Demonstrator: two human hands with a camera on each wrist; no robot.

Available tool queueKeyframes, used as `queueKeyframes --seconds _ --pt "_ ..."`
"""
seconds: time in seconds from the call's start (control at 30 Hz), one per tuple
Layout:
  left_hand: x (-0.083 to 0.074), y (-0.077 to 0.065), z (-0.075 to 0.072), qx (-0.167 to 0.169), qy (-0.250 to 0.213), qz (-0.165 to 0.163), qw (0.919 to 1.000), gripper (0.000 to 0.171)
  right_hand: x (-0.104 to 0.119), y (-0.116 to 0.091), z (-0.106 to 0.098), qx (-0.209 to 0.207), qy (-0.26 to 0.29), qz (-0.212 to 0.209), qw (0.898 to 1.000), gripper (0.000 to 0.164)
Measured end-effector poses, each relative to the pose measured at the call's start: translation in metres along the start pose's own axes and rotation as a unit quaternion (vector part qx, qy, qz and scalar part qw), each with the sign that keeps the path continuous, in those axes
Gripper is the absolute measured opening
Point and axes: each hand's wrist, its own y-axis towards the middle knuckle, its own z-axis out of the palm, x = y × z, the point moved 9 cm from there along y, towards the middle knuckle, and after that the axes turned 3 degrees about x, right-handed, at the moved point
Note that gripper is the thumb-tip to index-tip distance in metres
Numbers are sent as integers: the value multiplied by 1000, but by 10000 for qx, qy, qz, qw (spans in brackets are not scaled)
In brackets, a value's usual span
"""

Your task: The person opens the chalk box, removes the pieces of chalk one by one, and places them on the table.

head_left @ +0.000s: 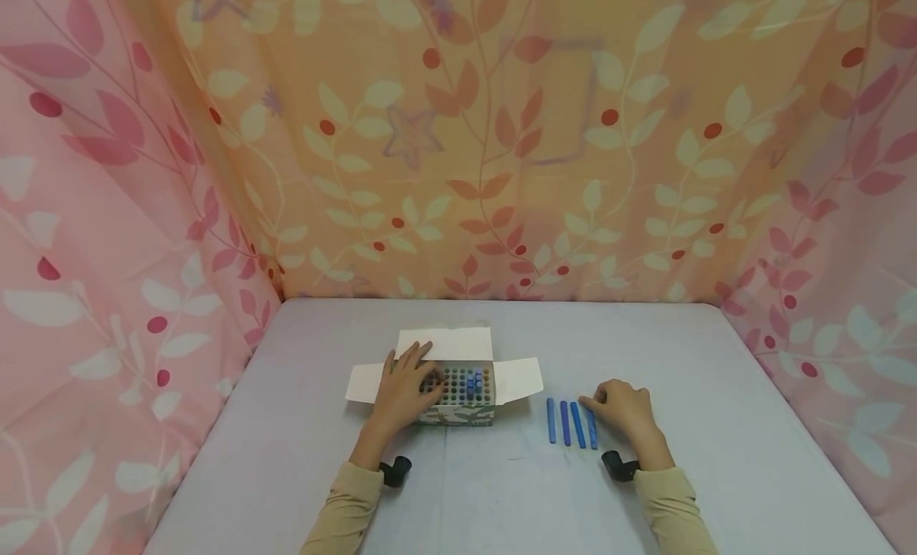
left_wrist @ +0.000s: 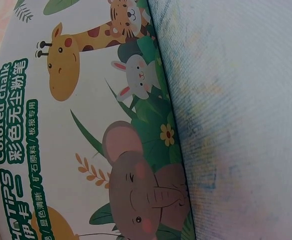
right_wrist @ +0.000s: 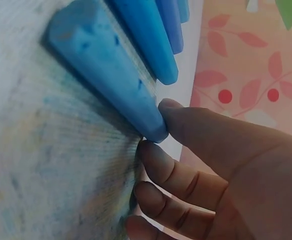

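Observation:
A printed box of colored chalk (head_left: 456, 416) stands at the middle of the table with its flaps folded out. Several blue chalk sticks stand upright (head_left: 470, 385) in its holed insert. My left hand (head_left: 401, 389) rests over the box's left part, fingers spread. The left wrist view shows the box's animal-printed side (left_wrist: 95, 120); the fingers are mostly out of that view. To the right, blue and violet chalk sticks (head_left: 565, 424) lie in a row. My right hand (head_left: 626, 410) pinches the far end of the rightmost blue chalk stick (right_wrist: 105, 70) between thumb and index finger.
White flaps (head_left: 519, 380) stick out at the box's sides and back. The white tabletop (head_left: 501, 499) bears faint chalk smudges between the box and the row. Patterned curtains (head_left: 458, 181) hang behind the table and along both sides.

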Motion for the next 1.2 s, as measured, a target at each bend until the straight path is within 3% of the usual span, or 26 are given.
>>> queueKeyframes --seconds 0.17,0.33,0.5,0.7,0.87,1.2 --pt "-1 -1 0 26 9 -40 10000 12 4 -2 -5 -87 -94 -102 9999 34" --pt "-1 0 1 41 28 -51 10000 12 19 -3 -29 -539 -276 -244 9979 32" --pt "0 1 1 45 94 -47 9999 12 48 -5 -58 -1064 -303 -567 9923 29" --pt "0 2 1 54 83 -36 9999 12 93 -9 -76 -1426 -140 -1206 9823 25" --pt "0 2 1 81 62 -54 9999 11 126 -9 -75 -1531 88 -1598 9752 19" --pt "0 1 1 97 91 -45 9999 11 183 -5 -49 -1436 645 -2456 9565 11"
